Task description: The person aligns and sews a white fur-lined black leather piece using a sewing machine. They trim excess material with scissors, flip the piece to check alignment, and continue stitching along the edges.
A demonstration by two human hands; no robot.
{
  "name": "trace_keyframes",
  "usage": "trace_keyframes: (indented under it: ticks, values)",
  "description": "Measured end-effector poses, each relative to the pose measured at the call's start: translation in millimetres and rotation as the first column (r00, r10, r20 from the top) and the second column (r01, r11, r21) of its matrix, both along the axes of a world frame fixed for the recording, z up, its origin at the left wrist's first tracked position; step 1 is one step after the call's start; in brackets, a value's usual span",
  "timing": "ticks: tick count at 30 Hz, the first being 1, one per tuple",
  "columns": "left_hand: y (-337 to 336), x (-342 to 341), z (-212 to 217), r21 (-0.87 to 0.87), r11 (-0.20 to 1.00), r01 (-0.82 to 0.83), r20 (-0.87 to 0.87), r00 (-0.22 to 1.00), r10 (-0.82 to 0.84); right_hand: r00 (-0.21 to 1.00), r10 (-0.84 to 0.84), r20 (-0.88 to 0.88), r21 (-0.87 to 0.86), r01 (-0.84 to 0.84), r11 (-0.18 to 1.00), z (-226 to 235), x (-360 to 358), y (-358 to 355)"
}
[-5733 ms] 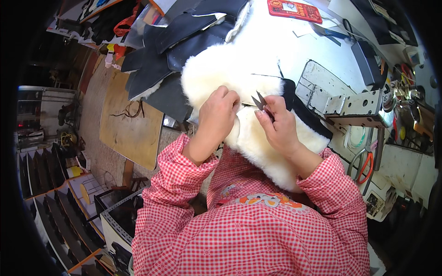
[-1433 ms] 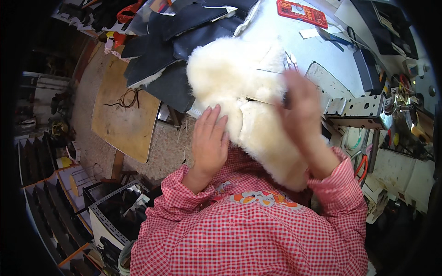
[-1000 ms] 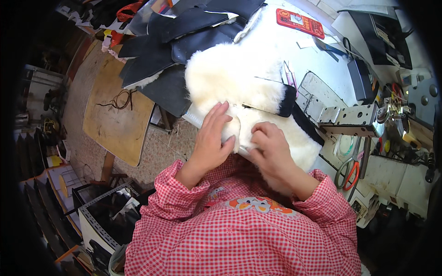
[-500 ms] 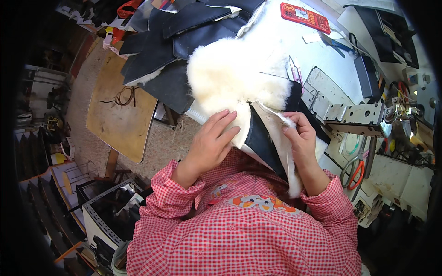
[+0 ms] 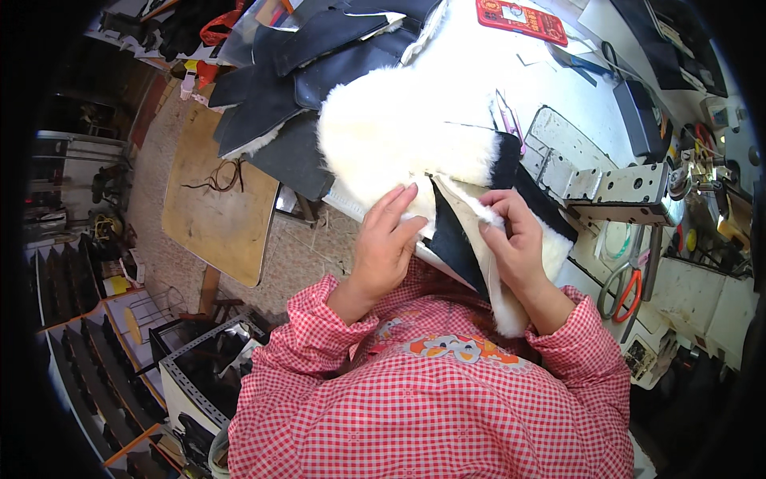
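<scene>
Just left of the white, perforated metal machine arm (image 5: 618, 191), a broad, lobed piece of cream fleece (image 5: 407, 128) lies on the white desk (image 5: 471, 60), its near end reaching toward the person's red-and-white checked smock (image 5: 431, 415). A long opening runs down the near half of the fleece, on the side away from the machine arm, and a smooth black panel (image 5: 453, 235) shows within it.

The right hand (image 5: 520, 243), the nearer of the two to the machine arm, has thumb and fingers clamped on the edge of a pale-backed, fleece-rimmed flap (image 5: 472, 219), lifting it off the black panel. The left hand (image 5: 381, 247), farther left of the machine arm, rests on the other lip of the opening, fingers nearly straight and thumb apart; I cannot tell whether the thumb presses from below.

To me the fleece looks light, soft and floppy, unlikely to slip or break, though its thick pile would squash and hide the true edge. I'd take it by the thin bare backing along the opening, as the right hand does, rather than by a tuft of wool. The black panel seems smoother and perhaps a little stiffer.
</scene>
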State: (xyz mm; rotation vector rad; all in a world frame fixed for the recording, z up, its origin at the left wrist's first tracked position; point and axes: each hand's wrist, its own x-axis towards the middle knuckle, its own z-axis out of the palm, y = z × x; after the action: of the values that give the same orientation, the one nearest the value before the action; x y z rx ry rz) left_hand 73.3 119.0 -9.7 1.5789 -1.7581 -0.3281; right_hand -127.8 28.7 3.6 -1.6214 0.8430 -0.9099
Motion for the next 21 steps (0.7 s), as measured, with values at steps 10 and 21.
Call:
trace_keyframes:
  ticks: [10, 21]
  values:
    - [-11, 35, 23, 0.127, 0.967, 0.220, 0.390, 0.885, -0.253, 0.806, -0.375, -0.457, -0.488, 0.125, 0.864, 6, -8, -68]
    - [-36, 26, 28, 0.131, 0.840, 0.527, 0.773, 0.476, -0.419, 0.681, -0.479, -0.554, -0.612, 0.057, 0.789, 13, 1, -94]
